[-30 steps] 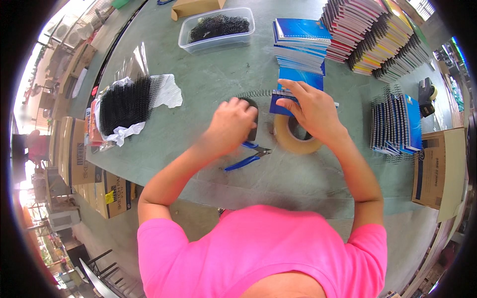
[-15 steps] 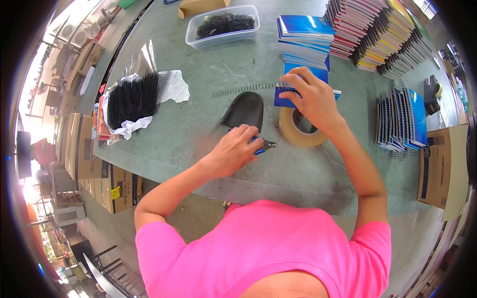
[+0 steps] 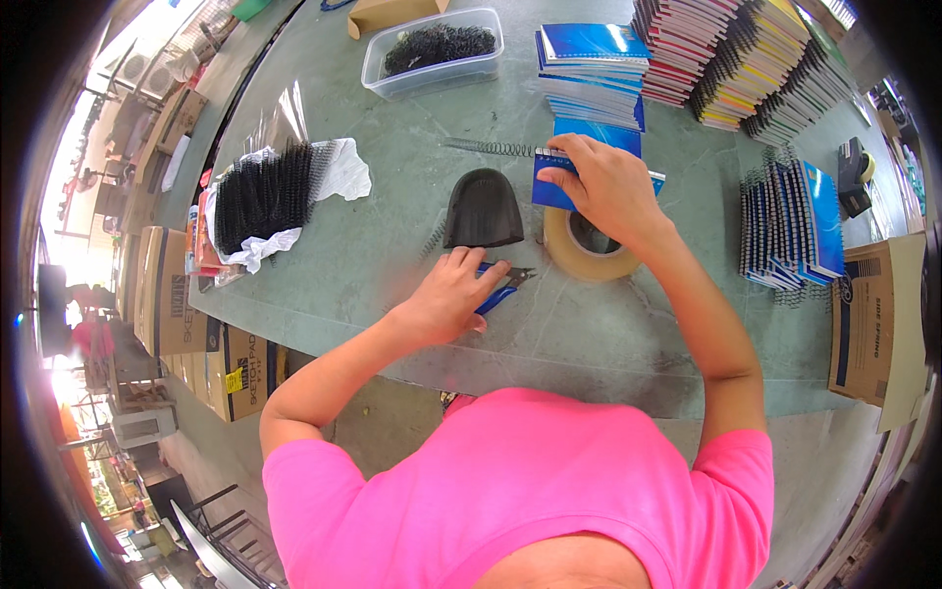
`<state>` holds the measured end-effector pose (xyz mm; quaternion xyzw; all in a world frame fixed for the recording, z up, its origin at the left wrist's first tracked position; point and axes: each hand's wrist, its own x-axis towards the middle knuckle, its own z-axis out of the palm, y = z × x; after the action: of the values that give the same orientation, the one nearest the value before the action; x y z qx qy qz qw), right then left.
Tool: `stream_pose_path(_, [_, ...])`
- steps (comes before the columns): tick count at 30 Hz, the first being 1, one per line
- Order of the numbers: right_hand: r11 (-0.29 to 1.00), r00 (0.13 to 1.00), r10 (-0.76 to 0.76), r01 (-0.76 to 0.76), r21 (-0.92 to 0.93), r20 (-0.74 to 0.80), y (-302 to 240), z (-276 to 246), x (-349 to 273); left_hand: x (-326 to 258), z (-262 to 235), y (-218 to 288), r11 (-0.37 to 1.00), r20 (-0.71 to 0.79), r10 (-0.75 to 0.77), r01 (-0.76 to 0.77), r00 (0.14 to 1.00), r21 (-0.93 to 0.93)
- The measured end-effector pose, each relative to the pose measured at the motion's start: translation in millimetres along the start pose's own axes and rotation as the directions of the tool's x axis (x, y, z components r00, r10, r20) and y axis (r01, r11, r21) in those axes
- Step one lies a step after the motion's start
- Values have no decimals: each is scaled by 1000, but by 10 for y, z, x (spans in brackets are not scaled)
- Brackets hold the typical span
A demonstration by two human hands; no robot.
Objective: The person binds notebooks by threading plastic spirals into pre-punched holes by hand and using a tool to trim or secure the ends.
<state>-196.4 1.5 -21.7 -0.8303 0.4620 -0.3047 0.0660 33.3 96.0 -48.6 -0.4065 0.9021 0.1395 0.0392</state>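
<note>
My right hand (image 3: pixel 610 191) pinches the top edge of a small blue notebook (image 3: pixel 548 192). A black wire coil (image 3: pixel 491 147) sticks out leftward from that edge. Under the notebook's near side is a wide roll of clear tape (image 3: pixel 583 263). My left hand (image 3: pixel 453 299) is closed around blue-handled wire cutters (image 3: pixel 502 293), their dark tip pointing right. Just beyond that hand lies a black scoop-shaped piece (image 3: pixel 483 211), with a loose coil (image 3: pixel 433 236) along its left side.
A clear plastic tub (image 3: pixel 432 61) of black coils stands at the back. Blue notebooks (image 3: pixel 594 74) and red-edged ones (image 3: pixel 677 54) are stacked far right. Bound notebooks (image 3: pixel 785 226) stand at right. At left, black coils (image 3: pixel 270 196) lie on white wrapping. A cardboard box (image 3: pixel 868 324) is at the right edge.
The coil's free end reaches less far left of the notebook. My right fingers have come down onto its edge. The black scoop has turned, and my left hand has shifted slightly with the cutters.
</note>
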Motion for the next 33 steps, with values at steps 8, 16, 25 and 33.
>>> stream_pose_path(8, [991,997,55,-60,122,46,2,-36,24,-45,-43,-5,995,137,-93,98,986,-29])
stream_pose_path(16, [989,994,71,-59,137,-82,-65,-22,7,342,-975,140,917,-189,-323,257,927,-305])
stream_pose_path(25, [977,990,143,-142,157,3,-126,-38,-12,563,-1059,152,913,-34,-407,407,913,-11])
stream_pose_path(33, [981,987,162,-162,104,4,-144,-56,-11,585,-1101,200,926,-110,-349,360,931,112])
